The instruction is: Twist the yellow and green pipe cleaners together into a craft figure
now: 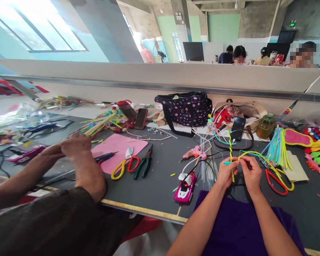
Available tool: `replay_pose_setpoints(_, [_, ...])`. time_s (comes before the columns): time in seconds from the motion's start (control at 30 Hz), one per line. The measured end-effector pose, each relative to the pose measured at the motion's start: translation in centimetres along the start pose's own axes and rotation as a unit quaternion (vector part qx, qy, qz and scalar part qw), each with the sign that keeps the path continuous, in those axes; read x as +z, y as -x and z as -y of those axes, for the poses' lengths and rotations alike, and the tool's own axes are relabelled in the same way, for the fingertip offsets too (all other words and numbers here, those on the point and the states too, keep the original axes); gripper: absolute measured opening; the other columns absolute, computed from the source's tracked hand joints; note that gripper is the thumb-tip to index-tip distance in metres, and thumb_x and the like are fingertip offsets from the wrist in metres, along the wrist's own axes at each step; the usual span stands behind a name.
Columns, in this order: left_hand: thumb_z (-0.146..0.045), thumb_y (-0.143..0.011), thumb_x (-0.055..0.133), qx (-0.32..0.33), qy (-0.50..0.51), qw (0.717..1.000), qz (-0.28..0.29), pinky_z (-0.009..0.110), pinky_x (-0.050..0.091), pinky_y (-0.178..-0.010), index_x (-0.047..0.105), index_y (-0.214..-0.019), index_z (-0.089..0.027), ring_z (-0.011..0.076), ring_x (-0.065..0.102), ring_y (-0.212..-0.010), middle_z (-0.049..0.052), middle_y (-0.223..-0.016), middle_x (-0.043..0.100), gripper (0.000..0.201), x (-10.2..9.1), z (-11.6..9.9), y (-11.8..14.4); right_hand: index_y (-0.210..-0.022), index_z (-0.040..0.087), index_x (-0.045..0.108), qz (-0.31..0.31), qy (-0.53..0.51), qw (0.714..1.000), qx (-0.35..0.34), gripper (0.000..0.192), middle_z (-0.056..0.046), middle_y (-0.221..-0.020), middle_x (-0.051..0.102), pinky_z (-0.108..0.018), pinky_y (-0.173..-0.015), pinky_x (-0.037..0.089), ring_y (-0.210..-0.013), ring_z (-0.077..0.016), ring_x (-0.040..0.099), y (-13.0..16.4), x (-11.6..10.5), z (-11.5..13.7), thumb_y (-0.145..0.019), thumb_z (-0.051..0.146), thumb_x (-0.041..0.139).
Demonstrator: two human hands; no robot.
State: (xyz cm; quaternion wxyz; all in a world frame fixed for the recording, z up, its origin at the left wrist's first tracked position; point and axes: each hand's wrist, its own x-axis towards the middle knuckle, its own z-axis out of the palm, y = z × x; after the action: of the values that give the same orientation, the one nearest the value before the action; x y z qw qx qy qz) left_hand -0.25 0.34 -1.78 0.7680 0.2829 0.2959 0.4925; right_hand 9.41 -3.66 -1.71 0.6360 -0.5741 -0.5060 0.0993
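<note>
Both my hands meet just above the dark lap cloth, working on yellow pipe cleaners. My left hand [227,173] pinches an upright twisted yellow pipe cleaner [230,149], whose lower end sticks out below the fingers. A small teal piece [226,163] shows at its fingertips. Close beside it, my right hand [251,173] pinches a long yellow pipe cleaner [264,158] that arcs away to the right. Whether the two yellow lengths are joined is hidden by the fingers. Scissors with red and yellow handles [276,185] lie right of my right hand.
A co-worker's clasped hands [76,145] rest at the left. Between us lie scissors [118,170], green-handled pliers [143,167], a pink glue gun [194,153] and a plugged-in magenta power strip [185,193]. Behind stand a patterned bag [186,108], phone [238,128], bottle [265,126] and pipe-cleaner bundle [277,147].
</note>
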Motion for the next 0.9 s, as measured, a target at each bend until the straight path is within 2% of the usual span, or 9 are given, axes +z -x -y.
replay_pose_setpoints(0.23, [-0.024, -0.052, 0.082, 0.010, -0.017, 1.000, -0.007, 0.018, 0.030, -0.037, 0.067, -0.074, -0.010, 0.0034, 0.038, -0.041, -0.003, -0.054, 0.054, 0.030, -0.25, 0.24, -0.18, -0.091, 0.019, 0.068, 0.014, 0.020, 0.999, -0.021, 0.019, -0.006, -0.086, 0.066, -0.030, -0.071, 0.050, -0.079, -0.0176, 0.062, 0.07, -0.07, -0.09, -0.087, 0.034, 0.057])
replay_pose_setpoints(0.53, [-0.026, -0.053, 0.081, 0.012, -0.029, 0.999, 0.011, 0.019, 0.030, -0.039, 0.068, -0.071, -0.010, 0.0035, 0.038, -0.041, -0.003, -0.054, 0.052, 0.028, -0.35, 0.20, 0.05, -0.088, 0.019, 0.068, 0.024, 0.041, 0.998, -0.036, 0.020, -0.006, -0.083, 0.067, -0.030, -0.067, 0.050, -0.075, -0.0176, 0.062, -0.06, -0.32, -0.08, -0.087, 0.036, 0.056])
replay_pose_setpoints(0.9, [-0.025, -0.051, 0.082, -0.021, -0.044, 0.999, 0.018, 0.018, 0.023, -0.039, 0.066, -0.068, -0.010, 0.0022, 0.032, -0.041, -0.005, -0.050, 0.047, 0.028, -0.47, -0.05, 0.02, -0.083, 0.019, 0.065, 0.052, 0.013, 0.999, 0.009, 0.021, -0.004, -0.080, 0.065, -0.027, -0.060, 0.045, -0.069, -0.0154, 0.058, -0.16, -0.28, -0.20, -0.086, 0.037, 0.055])
